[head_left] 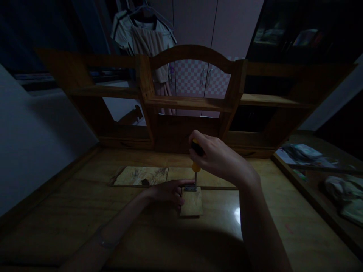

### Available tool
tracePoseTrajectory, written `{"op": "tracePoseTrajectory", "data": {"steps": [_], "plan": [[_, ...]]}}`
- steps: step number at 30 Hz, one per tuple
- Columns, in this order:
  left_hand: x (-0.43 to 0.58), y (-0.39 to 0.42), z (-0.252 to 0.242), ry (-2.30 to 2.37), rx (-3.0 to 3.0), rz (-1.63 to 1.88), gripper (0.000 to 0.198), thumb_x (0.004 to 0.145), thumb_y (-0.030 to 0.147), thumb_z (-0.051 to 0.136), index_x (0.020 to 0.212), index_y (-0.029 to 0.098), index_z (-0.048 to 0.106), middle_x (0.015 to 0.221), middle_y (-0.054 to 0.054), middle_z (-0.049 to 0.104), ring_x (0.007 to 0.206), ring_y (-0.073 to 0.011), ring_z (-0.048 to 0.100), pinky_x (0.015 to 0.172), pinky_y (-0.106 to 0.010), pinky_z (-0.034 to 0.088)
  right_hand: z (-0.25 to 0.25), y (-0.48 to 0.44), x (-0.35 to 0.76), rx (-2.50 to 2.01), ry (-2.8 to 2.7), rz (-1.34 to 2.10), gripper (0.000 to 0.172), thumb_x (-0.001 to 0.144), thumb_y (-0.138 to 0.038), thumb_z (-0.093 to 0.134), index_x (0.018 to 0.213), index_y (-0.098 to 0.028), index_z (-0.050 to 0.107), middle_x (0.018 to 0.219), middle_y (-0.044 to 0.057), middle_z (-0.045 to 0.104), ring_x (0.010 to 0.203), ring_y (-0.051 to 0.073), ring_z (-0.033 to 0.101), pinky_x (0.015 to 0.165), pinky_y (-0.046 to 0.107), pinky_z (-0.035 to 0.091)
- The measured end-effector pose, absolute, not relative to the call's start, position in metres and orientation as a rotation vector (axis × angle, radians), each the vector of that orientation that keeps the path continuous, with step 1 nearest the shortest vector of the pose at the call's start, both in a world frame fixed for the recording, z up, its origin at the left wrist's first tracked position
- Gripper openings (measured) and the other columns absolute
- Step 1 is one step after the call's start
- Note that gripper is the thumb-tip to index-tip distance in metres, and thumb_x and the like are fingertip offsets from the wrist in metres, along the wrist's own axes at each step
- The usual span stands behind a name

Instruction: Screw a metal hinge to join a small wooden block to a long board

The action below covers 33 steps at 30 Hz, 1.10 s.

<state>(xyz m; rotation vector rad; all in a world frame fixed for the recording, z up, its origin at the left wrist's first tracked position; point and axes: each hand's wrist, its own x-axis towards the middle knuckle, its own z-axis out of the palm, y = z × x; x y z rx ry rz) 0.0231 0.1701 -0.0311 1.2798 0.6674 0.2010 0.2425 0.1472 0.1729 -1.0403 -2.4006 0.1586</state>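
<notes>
My right hand (219,155) is wrapped round the yellow and black handle of a screwdriver (196,167). The screwdriver stands upright, its shaft running down to the right end of a small metal hinge (190,187). The hinge lies along the far edge of a small wooden block (192,204). From the left, my left hand (168,192) grips the block: its index finger stretches along the hinge and its thumb presses the block's left side. Whether a screw sits under the tip is too small and dark to tell.
A long pale board (147,176) with dark stains lies behind the block on the wooden desk (70,204). A wooden shelf unit (187,102) rises along the back. At right, a raised ledge (309,200) borders a lower surface with cloth (351,200) and plastic-wrapped items.
</notes>
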Motion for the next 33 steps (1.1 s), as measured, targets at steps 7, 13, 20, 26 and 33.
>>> {"op": "tracePoseTrajectory", "data": {"steps": [7,13,20,26,33], "plan": [[0.023,0.170,-0.030,0.677,1.306,0.221,0.100,0.072,0.020,0.080,0.154,0.029,0.023,0.099,-0.007,0.065,0.083,-0.0183,0.066,0.068,-0.025,0.051,0.175,0.147,0.247,-1.080,-2.400,0.204,0.028,0.087,-0.016,0.062,0.112,-0.016,0.050,0.087,0.002,0.055,0.075,0.017,0.053,0.066,0.025,0.036],[0.025,0.168,-0.025,0.669,1.286,0.220,0.101,0.073,0.019,0.079,0.155,0.026,0.020,0.091,-0.005,0.065,0.077,-0.0170,0.065,0.066,-0.024,0.050,0.176,0.146,0.250,-1.033,-2.409,0.196,0.027,0.087,-0.014,0.062,0.111,-0.016,0.051,0.085,0.001,0.055,0.074,0.016,0.051,0.066,0.025,0.036],[0.025,0.167,-0.022,0.689,1.319,0.220,0.099,0.074,0.023,0.079,0.154,0.025,0.022,0.091,-0.007,0.065,0.073,-0.0171,0.065,0.064,-0.025,0.049,0.174,0.148,0.249,-1.064,-2.420,0.208,0.027,0.087,-0.013,0.062,0.112,-0.016,0.050,0.085,0.001,0.054,0.074,0.016,0.050,0.065,0.026,0.037],[0.024,0.168,-0.026,0.683,1.314,0.226,0.099,0.073,0.023,0.081,0.153,0.028,0.024,0.092,-0.006,0.065,0.077,-0.0161,0.065,0.066,-0.023,0.047,0.173,0.147,0.246,-1.089,-2.404,0.169,0.018,0.093,-0.025,0.065,0.101,-0.017,0.050,0.083,0.001,0.055,0.073,0.016,0.053,0.065,0.025,0.038],[0.025,0.166,-0.021,0.691,1.303,0.221,0.100,0.072,0.024,0.082,0.153,0.027,0.024,0.090,-0.006,0.066,0.074,-0.0173,0.066,0.066,-0.027,0.050,0.177,0.147,0.243,-1.167,-2.399,0.064,0.017,0.095,-0.032,0.058,0.093,-0.017,0.051,0.088,0.004,0.056,0.077,0.018,0.055,0.072,0.027,0.038]]}}
